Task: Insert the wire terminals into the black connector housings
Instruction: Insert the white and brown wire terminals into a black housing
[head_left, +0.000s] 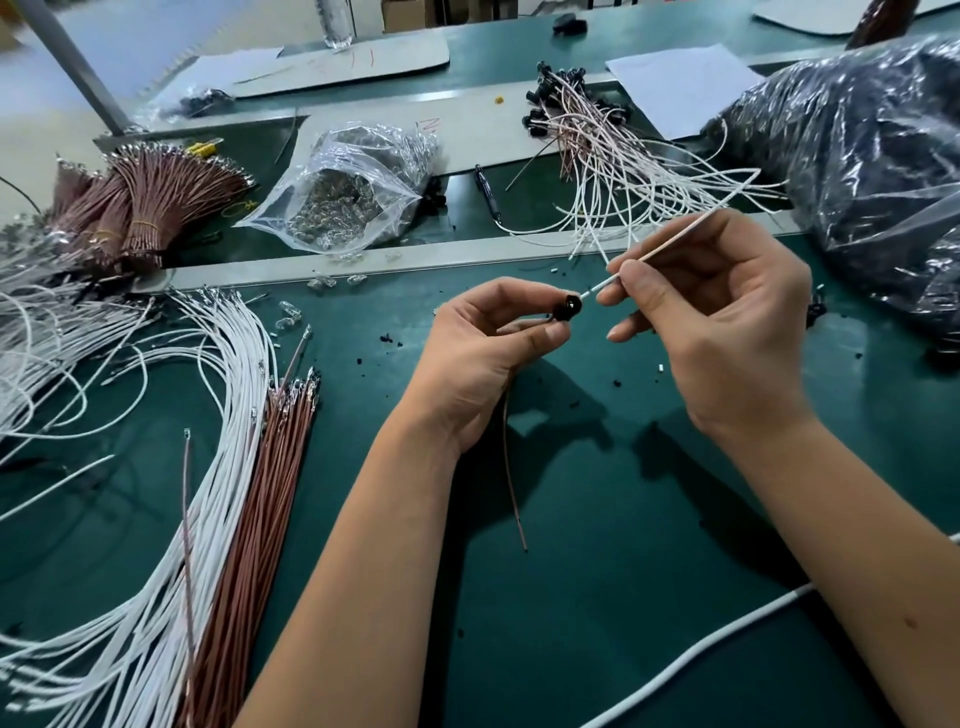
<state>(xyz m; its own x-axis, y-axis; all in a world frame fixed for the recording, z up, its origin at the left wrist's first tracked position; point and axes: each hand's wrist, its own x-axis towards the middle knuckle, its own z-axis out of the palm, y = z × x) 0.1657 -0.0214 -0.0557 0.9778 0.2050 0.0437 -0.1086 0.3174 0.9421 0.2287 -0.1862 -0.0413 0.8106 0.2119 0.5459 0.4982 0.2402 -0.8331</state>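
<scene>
While my left hand (483, 353) pinches the black housing (566, 307) between thumb and fingertip, I keep its open face turned toward the right, so the incoming wire meets the socket head on. A brown wire (511, 467) hangs from under that hand and trails down over the green table (597, 571); I judge it is already seated in the housing, though the joint itself is hidden by my fingers. My right hand (727, 322) pinches the white wire (670, 244) close to its tip, thumb and forefinger clamped on it. Gripping that near the end keeps the limp wire stiff enough to push. Its terminal is touching or just entering the housing; I cannot tell which from here.

Supplies lie where each hand reaches them easily: loose white wires (218, 415) and brown wires (260, 493) fan out on the left side, terminals pointing away from me. Finished pieces (587, 130), black housings with wires attached, pile up beyond the right hand. A clear bag (353, 187) of small parts sits open farther back, and a big dark plastic bag (872, 171) lies at the far right.
</scene>
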